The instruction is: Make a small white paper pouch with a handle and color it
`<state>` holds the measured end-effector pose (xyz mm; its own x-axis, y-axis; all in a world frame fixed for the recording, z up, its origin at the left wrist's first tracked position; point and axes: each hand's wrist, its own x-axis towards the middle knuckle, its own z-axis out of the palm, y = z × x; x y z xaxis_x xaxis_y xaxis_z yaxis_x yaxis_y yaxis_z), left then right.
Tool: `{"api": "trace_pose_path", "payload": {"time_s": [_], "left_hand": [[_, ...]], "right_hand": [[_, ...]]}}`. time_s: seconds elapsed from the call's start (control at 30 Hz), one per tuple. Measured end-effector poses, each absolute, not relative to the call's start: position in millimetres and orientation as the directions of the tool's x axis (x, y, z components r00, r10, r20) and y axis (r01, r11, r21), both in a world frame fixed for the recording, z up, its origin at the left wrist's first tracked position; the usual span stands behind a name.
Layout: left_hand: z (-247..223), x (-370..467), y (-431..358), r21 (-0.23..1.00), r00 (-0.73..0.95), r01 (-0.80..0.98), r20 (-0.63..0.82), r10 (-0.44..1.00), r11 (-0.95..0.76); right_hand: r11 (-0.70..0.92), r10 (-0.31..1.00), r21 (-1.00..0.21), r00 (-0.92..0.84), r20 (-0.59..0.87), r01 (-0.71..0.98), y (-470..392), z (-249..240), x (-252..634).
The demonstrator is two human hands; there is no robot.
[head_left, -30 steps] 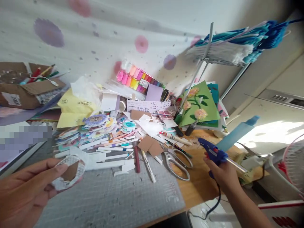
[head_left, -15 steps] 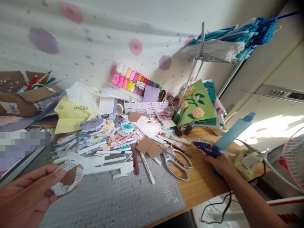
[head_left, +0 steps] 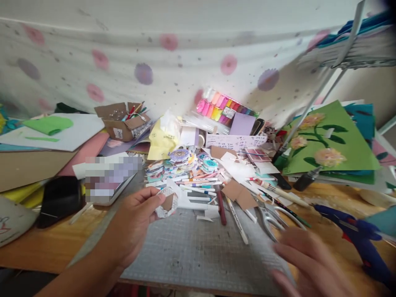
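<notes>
My left hand point(head_left: 139, 214) pinches a small brown cardboard piece point(head_left: 168, 203) edged with white, bubble-textured wrap, between thumb and fingers above the grey cutting mat point(head_left: 185, 247). A white paper-like flap sticks up behind it. My right hand point(head_left: 309, 264) is smeared by motion at the lower right; its thumb and fingers look apart and nothing shows in them. Just beyond it lie silver-handled scissors point(head_left: 269, 220). To its right, a blue hot glue gun point(head_left: 355, 231) rests on the wooden table, apart from the hand.
Markers point(head_left: 236, 220), paper cutouts point(head_left: 182, 159) and brown cardboard squares point(head_left: 239, 193) crowd the mat's far side. A phone-like device point(head_left: 113, 185) lies left. Behind are a cardboard box point(head_left: 120, 128), a colourful clay set point(head_left: 219, 108) and a green flower picture point(head_left: 337, 140).
My right hand has let go of the glue gun and moved left toward the scissors. The view has turned left. My left hand still pinches the wrapped cardboard.
</notes>
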<state>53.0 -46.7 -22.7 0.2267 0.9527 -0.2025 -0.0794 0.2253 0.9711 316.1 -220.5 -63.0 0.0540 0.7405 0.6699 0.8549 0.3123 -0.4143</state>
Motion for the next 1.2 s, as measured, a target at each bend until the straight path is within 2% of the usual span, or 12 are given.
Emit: {"api": "trace_pose_path", "payload": {"time_s": [0.07,0.13,0.2,0.27,0.33,0.43,0.5,0.6,0.7,0.8,0.97,1.2], "left_hand": [[-22.5,52.2,-47.3,0.968,0.232,-0.107,-0.197,0.953,0.226],[-21.1,51.8,-48.2,0.964,0.23,-0.136,-0.194,0.954,0.229],[-19.9,51.3,-48.5,0.961,0.221,-0.158,-0.189,0.957,0.226],[-19.7,50.3,-47.8,0.96,0.215,-0.184,-0.171,0.962,0.211],[-20.4,49.2,-46.0,0.96,0.206,-0.201,-0.154,0.966,0.196],[-23.3,48.0,-42.4,0.974,0.178,-0.156,-0.133,0.975,0.161],[-26.8,47.9,-40.2,0.986,0.171,-0.096,-0.118,0.978,0.135],[-33.0,49.8,-39.0,0.993,0.138,-0.041,-0.103,0.985,0.109],[-37.0,54.4,-41.0,0.996,0.092,-0.02,-0.081,0.992,0.083],[-37.7,59.6,-45.1,0.998,0.076,-0.006,-0.054,0.996,0.055],[-37.2,63.9,-51.0,0.998,0.077,-0.03,-0.051,0.996,0.053],[-36.9,63.6,-50.7,0.983,0.067,-0.122,-0.128,0.989,0.136]], "right_hand": [[0.436,0.755,-0.414,-0.075,0.652,0.799,-182.5,-51.9,280.7],[0.471,0.805,-0.577,-0.057,0.591,0.667,-143.1,-40.1,252.1],[0.401,0.889,-0.765,-0.011,0.458,0.503,-110.0,-32.4,233.0],[0.301,0.947,-0.882,-0.007,0.32,0.362,-87.1,-31.7,222.5],[0.242,0.968,-0.93,0.003,0.252,0.277,-74.1,-37.0,217.5],[0.263,0.953,-0.927,0.078,0.293,0.267,-67.5,-47.7,215.3],[0.318,0.927,-0.891,0.092,0.364,0.324,-68.3,-51.1,215.1],[0.434,0.872,-0.782,0.01,0.489,0.448,-73.0,-49.3,215.1],[0.582,0.751,-0.579,-0.106,0.651,0.57,-78.3,-46.2,214.0],[0.655,0.626,-0.368,-0.202,0.753,0.661,-81.4,-48.1,211.6],[0.653,0.571,-0.139,-0.363,0.737,0.745,-83.5,-54.2,210.8],[0.658,0.536,-0.026,-0.444,0.718,0.752,-92.2,-50.1,209.8]]}}
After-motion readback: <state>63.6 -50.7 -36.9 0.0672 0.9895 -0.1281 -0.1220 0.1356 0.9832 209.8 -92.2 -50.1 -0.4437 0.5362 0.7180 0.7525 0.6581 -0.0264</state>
